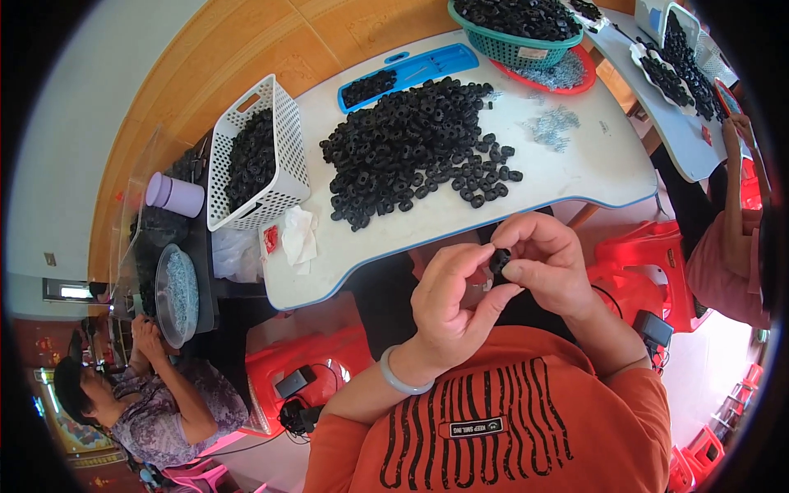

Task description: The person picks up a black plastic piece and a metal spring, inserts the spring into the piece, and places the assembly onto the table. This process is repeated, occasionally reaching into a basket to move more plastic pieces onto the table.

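Just off the table's near edge, in front of my chest, I hold a small black plastic part (pixel 499 260). My right hand (pixel 552 264) pinches it between curled fingers and thumb. From the other side my left hand (pixel 450 300) is closed about the same part, its fingertip against it and its thumb just below. Whether a tiny screw is between the fingertips I cannot tell. Beyond my hands a large heap of similar black parts (pixel 403 144) covers the table (pixel 362 238), with several strays at its right side. Loose silvery screws (pixel 552 127) lie right of the heap.
A white perforated basket (pixel 288 160) of black parts stands left. Behind the heap lies a blue tray (pixel 444 62). A green basket (pixel 514 51) rests over a red dish (pixel 585 78) of screws. Red stools (pixel 637 263) flank me. Other people sit at left (pixel 177 403) and right.
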A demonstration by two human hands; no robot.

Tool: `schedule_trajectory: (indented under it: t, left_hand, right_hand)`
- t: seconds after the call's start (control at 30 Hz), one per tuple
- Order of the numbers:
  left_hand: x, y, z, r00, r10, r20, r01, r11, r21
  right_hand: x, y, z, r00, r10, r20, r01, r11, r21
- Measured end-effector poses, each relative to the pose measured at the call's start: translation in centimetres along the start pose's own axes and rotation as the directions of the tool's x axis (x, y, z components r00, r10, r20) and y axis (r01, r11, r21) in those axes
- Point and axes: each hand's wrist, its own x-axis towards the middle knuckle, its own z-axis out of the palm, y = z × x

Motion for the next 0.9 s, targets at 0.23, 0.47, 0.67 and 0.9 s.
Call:
schedule_trajectory:
  t: [0.23,0.47,0.67,0.9]
  left_hand:
    - [-1.7,-1.7,-0.7,0.989,-0.145,0.011,0.144,0.966,-0.213]
    - [-3.7,-2.6,-1.4,0.885,-0.458,0.086,0.442,0.769,-0.462]
    - [-4.7,-3.0,-1.3,0.87,-0.475,0.134,0.484,0.77,-0.416]
    - [-4.8,-3.7,-1.6,0.862,-0.48,0.164,0.506,0.788,-0.352]
  right_hand:
    - [0.1,0.8,-0.2,0.964,-0.247,0.1,0.263,0.823,-0.503]
    - [2.1,3.8,-4.5,0.951,-0.308,0.009,0.169,0.497,-0.851]
    - [4.2,5.8,-7.7,0.958,-0.269,0.098,0.148,0.173,-0.974]
    - [5.8,7.7,-7.4,0.985,-0.066,0.158,0.149,-0.124,-0.981]
